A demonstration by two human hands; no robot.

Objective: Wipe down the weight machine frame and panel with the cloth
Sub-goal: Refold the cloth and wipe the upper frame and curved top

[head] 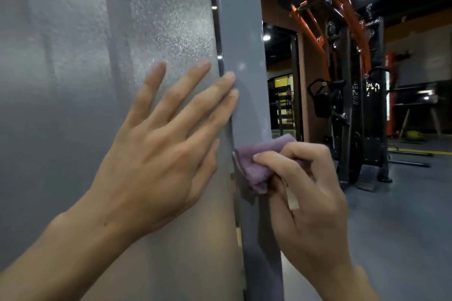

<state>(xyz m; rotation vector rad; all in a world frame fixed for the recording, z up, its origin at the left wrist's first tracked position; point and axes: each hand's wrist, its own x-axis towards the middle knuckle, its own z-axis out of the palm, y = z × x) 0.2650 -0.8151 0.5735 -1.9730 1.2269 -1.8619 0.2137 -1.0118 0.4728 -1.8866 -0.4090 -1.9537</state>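
Note:
A frosted grey panel (102, 32) of the weight machine fills the left of the head view. A grey upright frame post (241, 32) runs along its right edge. My left hand (166, 139) lies flat on the panel with straight, spread fingers, and its fingertips reach the post. My right hand (308, 193) grips a folded purple cloth (256, 166) and holds it against the post just below my left fingertips. Part of the cloth is hidden under my fingers.
An orange and black cable machine (347, 80) stands to the right on the grey floor (403, 215). A dark doorway (281, 95) lies behind the post. Yellow floor lines and a red object are at the far right.

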